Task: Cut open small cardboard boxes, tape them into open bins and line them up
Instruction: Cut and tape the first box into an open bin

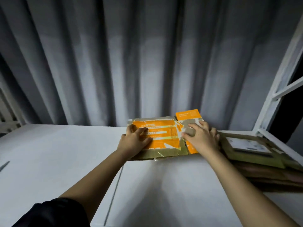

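The stack of flattened cardboard (268, 166) runs off the right edge (its white label's (249, 144) print blurs unreadably).

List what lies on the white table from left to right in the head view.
Dark thin object at the table's left edge → left hand on the orange-printed flattened box → right hand on the same box → stack of flattened cardboard at the right.

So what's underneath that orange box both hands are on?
The orange box lies on the white table, with the left hand and right hand resting on top. Whatever is directly beneath it is covered. Beside it sits a stack of flattened cardboard.
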